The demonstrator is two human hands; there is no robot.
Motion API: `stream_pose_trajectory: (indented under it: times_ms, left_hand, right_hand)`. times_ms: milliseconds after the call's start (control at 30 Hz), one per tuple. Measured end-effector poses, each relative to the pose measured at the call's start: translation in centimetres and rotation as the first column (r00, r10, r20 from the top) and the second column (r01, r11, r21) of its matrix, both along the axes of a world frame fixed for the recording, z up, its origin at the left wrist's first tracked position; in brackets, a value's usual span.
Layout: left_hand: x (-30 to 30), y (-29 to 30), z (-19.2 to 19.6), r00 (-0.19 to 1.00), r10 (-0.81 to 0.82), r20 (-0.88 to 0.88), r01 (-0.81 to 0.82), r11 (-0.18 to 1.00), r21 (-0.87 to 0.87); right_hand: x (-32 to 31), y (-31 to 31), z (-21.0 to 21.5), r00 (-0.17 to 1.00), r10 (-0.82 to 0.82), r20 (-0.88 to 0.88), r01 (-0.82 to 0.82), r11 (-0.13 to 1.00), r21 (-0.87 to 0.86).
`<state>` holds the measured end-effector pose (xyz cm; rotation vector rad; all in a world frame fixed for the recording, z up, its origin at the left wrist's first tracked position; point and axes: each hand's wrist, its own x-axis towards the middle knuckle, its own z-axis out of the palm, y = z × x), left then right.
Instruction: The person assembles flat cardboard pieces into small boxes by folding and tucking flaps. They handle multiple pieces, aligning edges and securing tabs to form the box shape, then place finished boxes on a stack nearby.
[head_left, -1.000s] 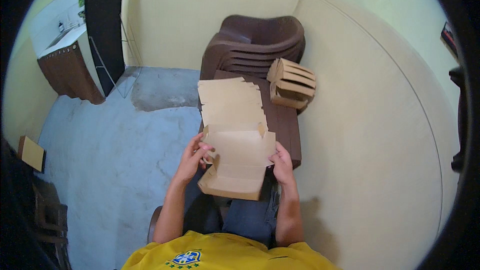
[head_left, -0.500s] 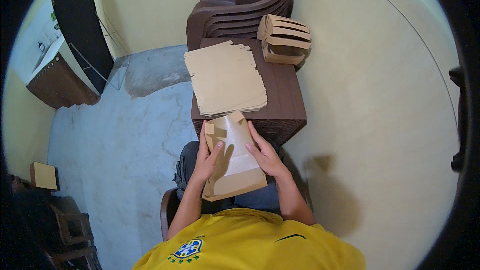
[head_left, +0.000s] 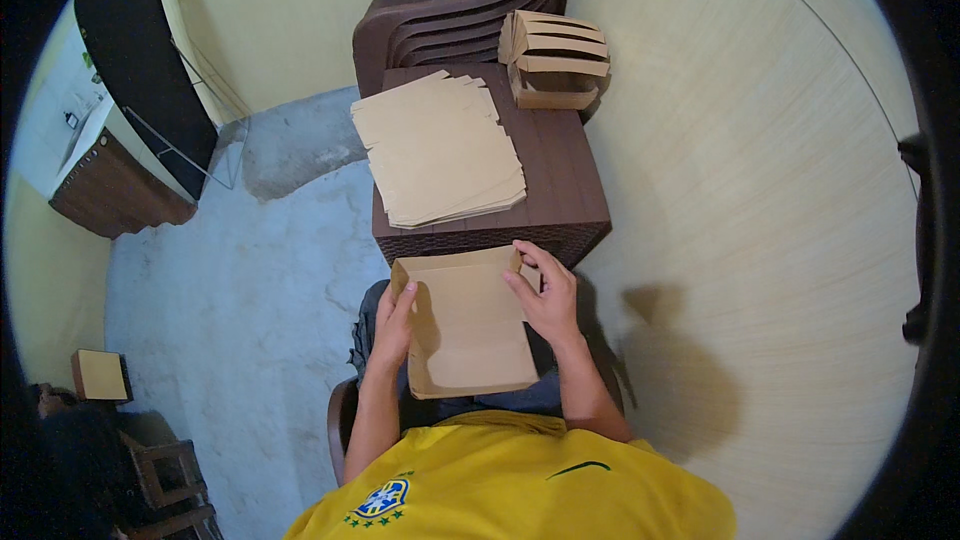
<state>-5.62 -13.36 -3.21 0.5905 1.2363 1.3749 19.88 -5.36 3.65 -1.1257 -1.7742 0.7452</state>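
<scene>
A partly folded brown cardboard box rests above my lap, its inside facing up toward me. My left hand grips the box's left wall, with the thumb inside and the fingers hidden behind it. At the far right corner, my right hand pinches a small flap between thumb and fingers. The far and left walls stand up, while the right side is partly unfolded. Just beyond the box, a stack of flat cardboard blanks lies on the brown table.
Several folded cardboard boxes sit nested at the table's far right corner. Behind the table stand stacked brown plastic chairs. A pale wall runs along the right. On the left floor is a small box-shaped object.
The box has been turned and opened out, showing its inner face. My right hand has moved from the box's right edge to the far right corner flap.
</scene>
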Motion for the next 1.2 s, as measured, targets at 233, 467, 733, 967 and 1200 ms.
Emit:
stream_pose_trajectory:
  times_ms: [233, 467, 733, 967, 1200]
  left_hand:
    - [1.1, 1.0, 5.2, 0.202, 0.392, -0.897, -0.15, 0.918, 0.367]
    - [4.6, 0.7, 11.3, 0.533, -0.398, -0.747, 0.441, 0.884, -0.157]
    - [4.3, 1.5, 12.5, 0.404, -0.57, -0.715, 0.823, 0.568, 0.012]
    - [2.6, 2.1, 13.5, 0.415, -0.517, -0.749, 0.804, 0.593, 0.036]
    - [8.6, 2.9, 10.7, 0.786, -0.216, -0.58, 0.411, 0.882, 0.229]
  right_hand:
    - [-1.3, 0.0, -4.0, 0.98, -0.145, -0.134, 0.113, 0.969, -0.221]
    - [-0.4, 0.1, -5.6, 0.906, -0.181, -0.383, -0.072, 0.825, -0.56]
    - [0.9, 0.6, -2.8, 0.74, -0.296, -0.604, -0.118, 0.827, -0.549]
    - [0.4, 0.9, -1.4, 0.732, -0.272, -0.625, 0.002, 0.918, -0.397]
    - [-1.2, -0.1, 0.0, 0.838, -0.182, -0.515, -0.048, 0.915, -0.401]
